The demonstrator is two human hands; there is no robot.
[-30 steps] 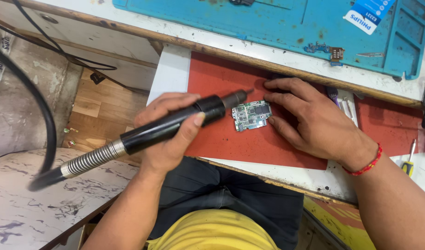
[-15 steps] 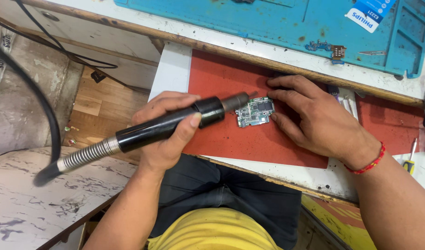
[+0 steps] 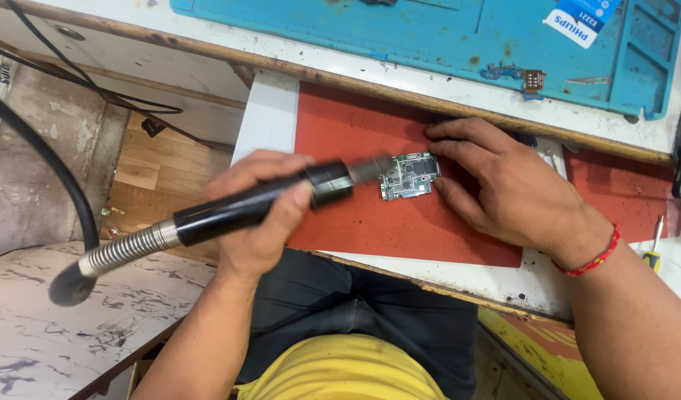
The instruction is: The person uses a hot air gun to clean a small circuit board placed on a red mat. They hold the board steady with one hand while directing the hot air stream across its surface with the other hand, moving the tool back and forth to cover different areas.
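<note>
Right now, from the head camera, I see my left hand (image 3: 263,215) wrapped fully around a black cylindrical hot-air handpiece (image 3: 259,204), fingers curled over the top and thumb pressed on its side. The handpiece lies nearly level, tilted slightly up toward the right, and its grey metal nozzle (image 3: 370,169) sits just beside the left edge of a small green circuit board (image 3: 409,176); I cannot tell whether nozzle and board touch. A coiled metal spring sleeve (image 3: 129,250) leaves the rear of the handpiece and joins a thick black hose (image 3: 40,148) that curves up the left side.

The circuit board lies flat on a red rubber mat (image 3: 355,133) on the white table (image 3: 270,111). My right hand (image 3: 515,189) rests on the mat with fingers spread loosely, gripping nothing; the fingertips touch the board's right and top edges. A red beaded bracelet (image 3: 594,255) circles that wrist.

Beyond the wooden edge lies a blue silicone work mat (image 3: 429,33) carrying a small blue component (image 3: 515,74). A yellow-handled screwdriver (image 3: 652,255) lies at the far right.
</note>
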